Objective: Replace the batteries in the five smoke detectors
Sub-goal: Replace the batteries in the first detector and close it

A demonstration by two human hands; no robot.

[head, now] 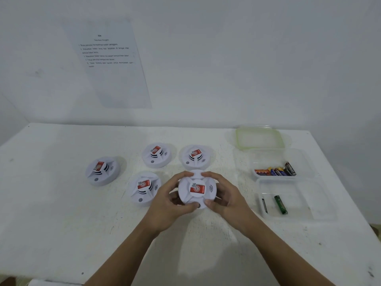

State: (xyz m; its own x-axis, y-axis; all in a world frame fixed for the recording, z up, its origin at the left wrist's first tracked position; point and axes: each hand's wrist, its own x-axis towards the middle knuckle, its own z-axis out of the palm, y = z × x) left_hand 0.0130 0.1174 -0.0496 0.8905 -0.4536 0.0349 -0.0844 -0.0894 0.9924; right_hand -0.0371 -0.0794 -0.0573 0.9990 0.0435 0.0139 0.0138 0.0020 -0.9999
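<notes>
Smoke detector [196, 189], red label facing up, gripped at opposite rims by curled left hand [171, 200] and right hand [223, 195], thumbs on its near edge, forearms converging, left of the battery container [268, 159].

- The held detector [196, 189] sits between the left hand [171, 203] and the right hand [226, 198], at the middle of the surface [61, 223]; the fingers [185, 174] curl round its rim.
- The front-left detector [144, 187] lies just left of the left hand.
- The far-left detector [102, 170] lies further left, apart from the others.
- The rear-left detector [157, 154] and the rear-right detector [195, 156] lie side by side behind the held one.
- At the right, from back to front: the lid [259, 138], the rear container [305, 162], the front container [321, 203].
- A group of batteries [276, 171] lies in the rear container, along its near wall; two batteries [280, 204] lie in the left part of the front container.
- A sheet [109, 62] hangs on the wall [247, 58] behind the surface, at the left.
</notes>
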